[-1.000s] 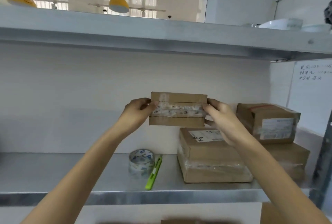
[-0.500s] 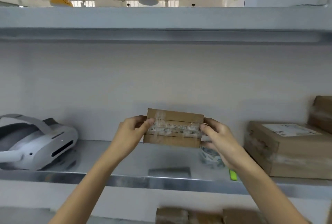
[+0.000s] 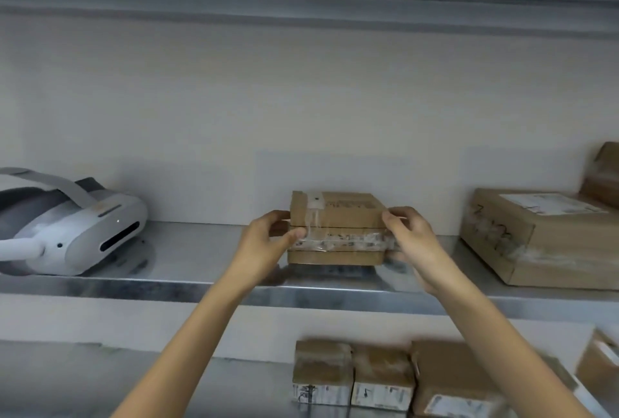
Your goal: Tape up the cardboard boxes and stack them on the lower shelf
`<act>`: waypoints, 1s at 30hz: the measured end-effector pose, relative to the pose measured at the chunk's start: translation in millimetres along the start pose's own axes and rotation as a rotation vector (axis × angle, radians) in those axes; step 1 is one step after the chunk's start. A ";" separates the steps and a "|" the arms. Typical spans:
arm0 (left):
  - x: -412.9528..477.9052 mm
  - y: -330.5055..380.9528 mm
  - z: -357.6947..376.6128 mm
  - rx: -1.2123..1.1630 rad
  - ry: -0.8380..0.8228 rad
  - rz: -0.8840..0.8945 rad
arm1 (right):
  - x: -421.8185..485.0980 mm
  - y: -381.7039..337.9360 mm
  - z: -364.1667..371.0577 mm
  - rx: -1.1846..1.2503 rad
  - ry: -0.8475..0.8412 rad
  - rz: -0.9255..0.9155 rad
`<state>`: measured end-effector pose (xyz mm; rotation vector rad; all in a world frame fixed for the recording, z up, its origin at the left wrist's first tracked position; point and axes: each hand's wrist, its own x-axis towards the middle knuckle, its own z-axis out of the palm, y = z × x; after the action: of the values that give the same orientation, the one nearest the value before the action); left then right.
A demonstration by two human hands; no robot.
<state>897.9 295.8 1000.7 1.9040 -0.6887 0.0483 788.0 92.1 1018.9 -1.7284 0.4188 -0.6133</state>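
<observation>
The small taped box (image 3: 335, 230) is gripped at both ends, the left hand (image 3: 264, 246) and right hand (image 3: 412, 243) curled round it, low over the steel shelf (image 3: 201, 250) (contact cannot be told). Taping is judged done; next it is to be lowered onto the stacked boxes (image 3: 351, 377) on the lower shelf (image 3: 100, 377)

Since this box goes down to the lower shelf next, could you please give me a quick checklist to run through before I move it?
1. Grip: left hand and right hand hold the small box at its ends: ok.
2. Tape: a clear band crosses its front seam: ok.
3. Stacking spot: taped boxes stand on the lower shelf, tops bare: ok.
4. Clearance: the headset lies well apart, to the left: ok.
5. Box lifted off the middle shelf: cannot tell.
</observation>
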 end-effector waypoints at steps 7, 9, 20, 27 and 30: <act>3.1 -2.7 8.2 -0.030 -0.167 -0.115 | 2.6 14.1 -17.3 -0.023 0.020 0.009; 6.8 0.3 10.5 -0.092 -0.158 -0.157 | 5.0 15.1 -19.6 -0.057 0.008 -0.003; 14.3 9.5 19.4 -0.292 -0.168 -0.198 | 11.5 13.1 -23.9 -0.076 -0.004 -0.070; -0.9 -2.5 10.5 -0.273 -0.226 0.038 | -6.3 27.6 -20.1 -0.090 -0.032 -0.254; -4.1 -7.3 13.5 -0.281 -0.199 0.054 | -8.0 33.8 -18.7 -0.165 -0.025 -0.298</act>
<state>894.3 288.1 987.3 1.6326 -0.8352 -0.1972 771.8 74.0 987.8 -1.9729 0.1984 -0.7876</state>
